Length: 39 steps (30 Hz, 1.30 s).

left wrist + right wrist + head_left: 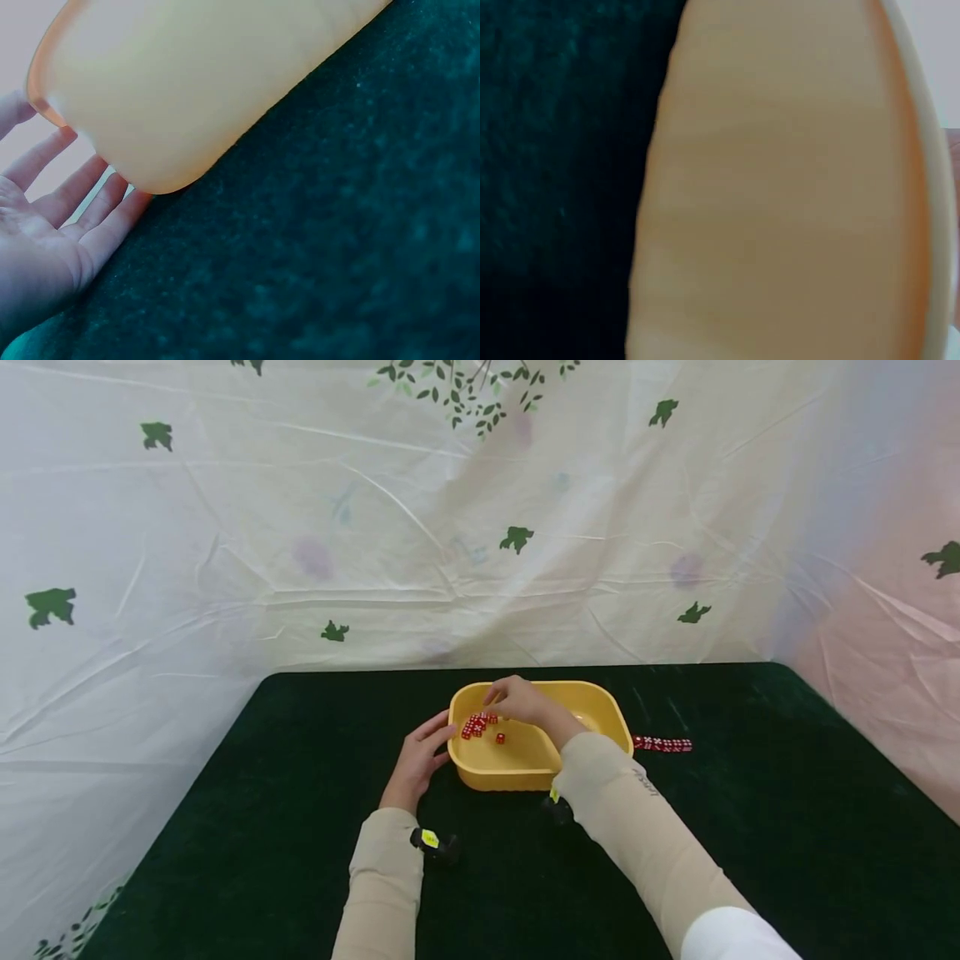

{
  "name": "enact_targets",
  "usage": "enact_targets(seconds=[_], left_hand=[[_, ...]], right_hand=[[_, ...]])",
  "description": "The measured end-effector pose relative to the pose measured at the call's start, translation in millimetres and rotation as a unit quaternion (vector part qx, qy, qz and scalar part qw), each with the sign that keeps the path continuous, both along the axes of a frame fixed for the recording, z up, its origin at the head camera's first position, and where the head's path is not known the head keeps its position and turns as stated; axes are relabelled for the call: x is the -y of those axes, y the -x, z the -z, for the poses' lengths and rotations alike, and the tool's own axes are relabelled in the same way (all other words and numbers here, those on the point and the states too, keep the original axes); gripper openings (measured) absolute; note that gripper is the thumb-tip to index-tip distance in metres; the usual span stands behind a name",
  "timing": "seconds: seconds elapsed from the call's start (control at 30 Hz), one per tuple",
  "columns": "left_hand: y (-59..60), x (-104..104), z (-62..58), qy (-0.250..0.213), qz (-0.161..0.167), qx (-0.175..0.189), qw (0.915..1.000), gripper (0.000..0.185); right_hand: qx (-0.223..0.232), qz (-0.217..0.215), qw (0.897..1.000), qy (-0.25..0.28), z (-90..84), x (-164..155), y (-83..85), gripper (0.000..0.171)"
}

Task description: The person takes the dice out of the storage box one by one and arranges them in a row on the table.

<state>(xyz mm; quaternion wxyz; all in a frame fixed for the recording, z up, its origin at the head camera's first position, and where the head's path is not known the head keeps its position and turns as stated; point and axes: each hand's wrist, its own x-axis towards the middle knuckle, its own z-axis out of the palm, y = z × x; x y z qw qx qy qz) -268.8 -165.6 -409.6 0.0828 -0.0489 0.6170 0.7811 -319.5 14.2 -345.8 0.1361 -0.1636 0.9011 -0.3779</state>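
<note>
A yellow plastic tub [592,706] stands on the dark green tabletop [262,827], with several red dice [477,726] lying inside at its left. My left hand [429,745] rests flat against the tub's left outer wall, fingers straight. The left wrist view shows the same: left hand [67,217] beside the tub [195,82]. My right hand [504,697] reaches over the rim into the tub, with its fingers bent down just above the dice. Whether it pinches a die is hidden. The right wrist view shows only the tub's outer wall [780,187].
A short row of red dice [662,744] lies on the cloth just right of the tub. A white sheet printed with green leaves [480,527] hangs behind and along both sides of the table. Dark cloth [555,150] stretches on all sides of the tub.
</note>
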Motion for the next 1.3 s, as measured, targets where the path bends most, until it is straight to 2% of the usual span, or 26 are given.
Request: enact_targets(seconds=[0.53, 0.77, 1.3], left_hand=[[1.7, 1, 0.7, -0.011, 0.011, -0.009, 0.9998, 0.037], [1.5, 1, -1.1, -0.01, 0.007, -0.005, 0.9999, 0.037], [1.5, 1, -2.3, -0.007, 0.007, -0.008, 0.9999, 0.037]], right_hand=[[0.009, -0.005, 0.999, -0.042, 22.4, 19, -0.4, 0.016], [0.007, -0.011, 0.999, -0.044, 26.6, 22, -1.2, 0.014], [0.007, 0.01, 0.999, -0.049, 27.2, 23, -3.9, 0.016]])
